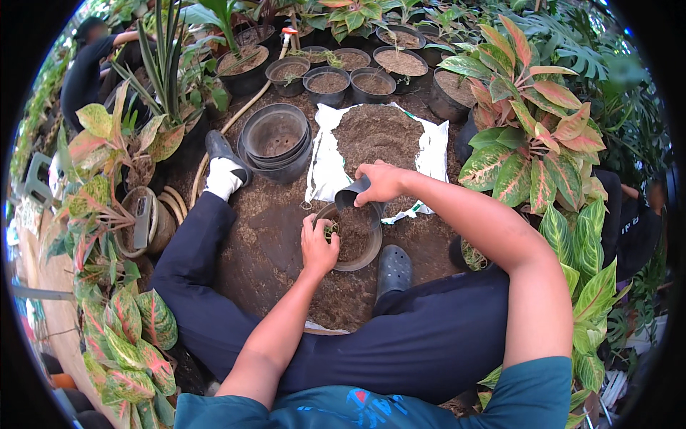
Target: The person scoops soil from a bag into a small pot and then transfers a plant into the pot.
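Observation:
Between my legs stands a round pot (359,265) with dark soil in it. My right hand (384,181) grips a small dark cup-like pot (346,196) and tilts it over the round pot's far side, with soil at its mouth. Inside the round pot's left edge, my left hand (319,247) is closed around a small green plant (331,229); its fingers partly hide the stems. Just beyond lies an opened white sack (325,154) with a heap of loose brown soil (379,136) on it.
Nested black pots (277,139) stand left of the sack. Several soil-filled pots (327,82) line the back. Leafy potted plants crowd both sides, including a pink-green one (532,107). A hose (239,118) runs along the left. Two other people (89,68) sit at the far edges.

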Motion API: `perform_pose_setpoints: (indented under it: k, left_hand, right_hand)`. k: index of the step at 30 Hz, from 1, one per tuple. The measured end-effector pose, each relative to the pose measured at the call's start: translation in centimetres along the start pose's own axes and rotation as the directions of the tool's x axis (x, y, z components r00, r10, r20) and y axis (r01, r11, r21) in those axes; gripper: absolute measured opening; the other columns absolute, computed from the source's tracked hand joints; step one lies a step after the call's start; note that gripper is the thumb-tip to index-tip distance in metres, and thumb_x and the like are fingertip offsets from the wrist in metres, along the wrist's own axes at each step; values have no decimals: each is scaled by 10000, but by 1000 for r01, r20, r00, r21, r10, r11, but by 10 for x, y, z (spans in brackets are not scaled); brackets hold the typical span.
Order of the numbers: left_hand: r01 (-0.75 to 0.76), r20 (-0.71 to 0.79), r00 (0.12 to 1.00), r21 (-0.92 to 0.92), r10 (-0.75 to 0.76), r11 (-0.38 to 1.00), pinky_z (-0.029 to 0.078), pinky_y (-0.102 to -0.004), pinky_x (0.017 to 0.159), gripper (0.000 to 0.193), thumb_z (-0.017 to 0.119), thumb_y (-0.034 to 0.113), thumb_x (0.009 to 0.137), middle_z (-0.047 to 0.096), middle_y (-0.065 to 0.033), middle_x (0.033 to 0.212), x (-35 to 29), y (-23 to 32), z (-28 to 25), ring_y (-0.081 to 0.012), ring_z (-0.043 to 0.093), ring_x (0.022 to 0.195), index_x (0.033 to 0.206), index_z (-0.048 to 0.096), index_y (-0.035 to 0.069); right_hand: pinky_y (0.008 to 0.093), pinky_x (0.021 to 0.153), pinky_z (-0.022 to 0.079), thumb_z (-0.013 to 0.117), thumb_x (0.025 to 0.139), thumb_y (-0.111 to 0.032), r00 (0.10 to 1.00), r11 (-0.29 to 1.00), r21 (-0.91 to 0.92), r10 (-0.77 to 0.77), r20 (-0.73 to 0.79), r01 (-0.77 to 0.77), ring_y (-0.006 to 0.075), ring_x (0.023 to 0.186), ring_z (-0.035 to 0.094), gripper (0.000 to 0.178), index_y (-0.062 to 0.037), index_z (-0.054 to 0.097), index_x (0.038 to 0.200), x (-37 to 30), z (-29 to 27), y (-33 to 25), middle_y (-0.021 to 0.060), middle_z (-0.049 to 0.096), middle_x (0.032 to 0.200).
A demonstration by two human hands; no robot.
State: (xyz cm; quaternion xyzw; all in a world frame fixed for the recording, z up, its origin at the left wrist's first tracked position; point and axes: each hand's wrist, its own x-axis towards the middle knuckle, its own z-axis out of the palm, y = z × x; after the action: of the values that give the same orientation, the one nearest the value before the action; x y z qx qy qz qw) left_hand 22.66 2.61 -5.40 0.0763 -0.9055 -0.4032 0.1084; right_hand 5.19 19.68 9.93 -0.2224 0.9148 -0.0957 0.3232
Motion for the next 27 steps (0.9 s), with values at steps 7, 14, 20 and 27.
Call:
perform_pose_setpoints:
  k: [7,14,20,27]
  left_hand:
    - [15,2,1000,-20,-15,1000,434,-520,1085,262,712,105,849,489,-207,1380,0,1,-2,-437,510,1296,1095,633,65]
    - [42,5,999,-24,-41,999,440,-517,1084,268,717,109,848,486,-196,1371,0,2,-1,-430,513,1288,1099,634,73]
    - [53,21,998,-29,-52,998,439,-515,1086,273,720,114,851,485,-189,1374,2,3,-2,-421,510,1293,1108,634,80]
    - [48,15,999,-28,-48,998,438,-515,1088,277,722,106,849,483,-192,1380,3,0,0,-425,507,1298,1110,632,80]
  right_hand:
    - [510,1140,437,869,727,-542,1000,1000,-21,9,-14,-10,477,1376,474,938,-123,514,1488,-4,-4,-5,274,466,1468]
    - [516,1137,437,870,755,-512,1000,997,-71,-1,-27,-1,482,1369,464,899,-118,513,1479,-12,-2,-13,279,473,1443]
    - [515,1137,435,866,776,-487,998,993,-106,-50,-41,45,471,1365,454,872,-112,510,1478,-11,5,-18,276,464,1442]
    - [517,1126,444,864,784,-432,989,967,-233,-127,-80,105,462,1331,467,834,-100,509,1462,-16,10,-29,270,478,1397]
